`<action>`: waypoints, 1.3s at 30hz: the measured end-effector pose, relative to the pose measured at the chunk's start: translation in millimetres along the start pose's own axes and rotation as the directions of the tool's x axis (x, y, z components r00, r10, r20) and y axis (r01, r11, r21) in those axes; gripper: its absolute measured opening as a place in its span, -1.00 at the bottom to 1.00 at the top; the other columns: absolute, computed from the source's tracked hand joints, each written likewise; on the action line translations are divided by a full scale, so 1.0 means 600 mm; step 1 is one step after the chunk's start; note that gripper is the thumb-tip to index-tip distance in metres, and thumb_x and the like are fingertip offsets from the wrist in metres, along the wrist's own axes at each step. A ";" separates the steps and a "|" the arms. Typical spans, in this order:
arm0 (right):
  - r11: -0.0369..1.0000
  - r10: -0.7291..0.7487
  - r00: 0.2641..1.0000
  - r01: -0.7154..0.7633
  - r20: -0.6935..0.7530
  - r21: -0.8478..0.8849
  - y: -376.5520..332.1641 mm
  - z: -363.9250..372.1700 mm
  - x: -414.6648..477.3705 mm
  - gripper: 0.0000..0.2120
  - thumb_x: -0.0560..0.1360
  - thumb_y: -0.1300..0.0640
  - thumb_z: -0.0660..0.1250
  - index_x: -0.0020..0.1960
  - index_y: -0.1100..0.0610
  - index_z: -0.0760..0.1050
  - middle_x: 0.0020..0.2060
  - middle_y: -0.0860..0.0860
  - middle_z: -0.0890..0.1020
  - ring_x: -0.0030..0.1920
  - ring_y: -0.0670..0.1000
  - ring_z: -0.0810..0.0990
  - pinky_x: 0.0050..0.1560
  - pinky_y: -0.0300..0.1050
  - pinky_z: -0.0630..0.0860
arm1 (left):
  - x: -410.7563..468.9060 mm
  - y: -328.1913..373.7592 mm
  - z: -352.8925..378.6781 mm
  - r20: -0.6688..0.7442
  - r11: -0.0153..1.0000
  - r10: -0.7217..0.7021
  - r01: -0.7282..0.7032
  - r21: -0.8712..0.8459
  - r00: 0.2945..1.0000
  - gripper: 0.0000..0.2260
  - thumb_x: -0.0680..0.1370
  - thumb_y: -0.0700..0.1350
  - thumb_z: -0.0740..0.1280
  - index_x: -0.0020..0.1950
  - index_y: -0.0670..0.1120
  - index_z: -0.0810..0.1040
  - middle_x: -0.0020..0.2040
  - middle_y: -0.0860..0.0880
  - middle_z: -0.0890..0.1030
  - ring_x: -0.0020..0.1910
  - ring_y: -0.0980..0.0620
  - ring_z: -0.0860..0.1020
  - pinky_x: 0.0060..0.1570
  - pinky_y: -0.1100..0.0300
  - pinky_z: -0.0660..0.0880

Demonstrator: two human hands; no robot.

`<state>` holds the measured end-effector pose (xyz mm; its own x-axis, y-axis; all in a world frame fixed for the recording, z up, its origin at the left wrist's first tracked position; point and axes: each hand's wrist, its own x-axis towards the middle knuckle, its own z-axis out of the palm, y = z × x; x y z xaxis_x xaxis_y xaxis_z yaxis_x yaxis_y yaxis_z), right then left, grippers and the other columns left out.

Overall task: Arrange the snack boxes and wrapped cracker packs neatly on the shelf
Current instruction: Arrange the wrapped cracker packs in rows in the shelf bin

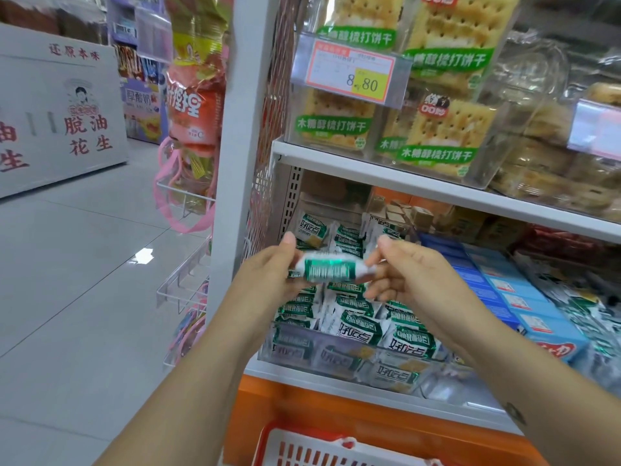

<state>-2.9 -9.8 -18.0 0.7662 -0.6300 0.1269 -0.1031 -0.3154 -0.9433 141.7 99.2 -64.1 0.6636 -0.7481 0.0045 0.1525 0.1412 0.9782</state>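
Left hand [268,274]: pinching the cracker pack's [331,270] left end.
Right hand [408,280]: pinching its right end.
Pack: level between both grips, above the bin [302,344].

held cracker pack [331,270] blurred, basket [322,447] cut off

Bright, even overhead store light filled the scene, a white glare patch lay on the tiled floor [144,255], the held cracker pack [331,270] was motion-blurred, and the shelf upright [235,129] bowed toward the wide-angle edges.
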 end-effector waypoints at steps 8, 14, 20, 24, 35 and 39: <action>0.983 -0.079 0.991 0.060 -0.106 -0.171 0.027 0.005 -0.003 -0.79 0.42 0.15 0.45 -0.08 0.05 0.42 -0.19 0.09 0.67 -0.18 0.09 0.63 -0.06 -0.02 0.55 | -0.003 -0.001 0.001 -0.017 0.978 0.202 -0.201 0.056 0.979 -0.71 0.40 -0.16 0.48 0.03 0.04 0.48 -0.09 0.06 0.52 -0.10 0.09 0.57 -0.14 0.34 0.51; 0.976 -0.152 0.979 0.126 -0.136 -0.180 0.038 0.009 -0.006 -0.73 0.43 0.22 0.44 -0.02 -0.08 0.46 -0.15 -0.01 0.67 -0.11 -0.03 0.64 -0.07 -0.19 0.52 | -0.016 0.007 0.003 0.133 0.957 0.261 -0.274 0.099 0.956 -0.72 0.44 -0.29 0.43 0.04 0.02 0.51 0.06 0.04 0.55 -0.06 0.25 0.62 -0.17 0.45 0.49; 0.983 -0.168 0.968 0.151 -0.187 -0.104 0.045 0.010 -0.013 -0.77 0.43 0.31 0.41 -0.07 0.02 0.48 -0.14 -0.09 0.68 -0.19 -0.12 0.65 -0.13 -0.20 0.58 | -0.017 0.005 0.010 0.152 0.931 0.282 -0.308 0.194 0.947 -0.72 0.44 -0.26 0.45 0.01 0.07 0.53 0.05 0.20 0.57 0.10 0.20 0.56 0.01 0.33 0.53; 0.979 -0.199 0.958 0.185 -0.205 -0.084 0.045 0.012 -0.013 -0.76 0.43 0.32 0.41 -0.07 0.00 0.49 -0.15 -0.10 0.67 -0.17 -0.13 0.65 -0.14 -0.25 0.58 | -0.016 0.004 0.009 0.166 0.927 0.271 -0.304 0.221 0.948 -0.72 0.45 -0.25 0.44 0.01 0.09 0.54 0.05 0.17 0.61 0.03 0.28 0.57 -0.11 0.45 0.50; 0.612 -0.514 0.838 0.509 0.185 -0.606 0.031 0.002 -0.011 -0.60 0.37 0.10 0.51 0.08 -0.17 0.42 0.28 -0.22 0.38 0.24 -0.36 0.35 0.24 -0.46 0.29 | -0.004 -0.005 0.005 0.008 1.000 -0.015 0.015 -0.020 1.000 -0.78 0.48 -0.07 0.40 0.08 -0.10 0.57 -0.06 -0.12 0.68 -0.11 -0.01 0.63 0.01 0.05 0.58; 0.595 -0.543 0.826 0.506 0.151 -0.624 0.032 -0.002 -0.005 -0.65 0.40 0.23 0.47 0.06 -0.12 0.49 0.03 -0.26 0.55 0.10 -0.30 0.48 0.13 -0.47 0.35 | -0.016 0.002 0.014 0.099 0.997 -0.063 0.067 -0.042 0.993 -0.82 0.49 -0.02 0.36 -0.02 -0.11 0.60 -0.08 -0.09 0.68 -0.20 0.06 0.64 -0.06 0.16 0.58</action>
<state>-8.1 -14.8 -36.3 0.7845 -0.2419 0.5710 -0.0701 -0.9495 -0.3060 129.4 101.2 -61.2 0.5768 -0.8160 -0.0366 0.2275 0.1175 0.9667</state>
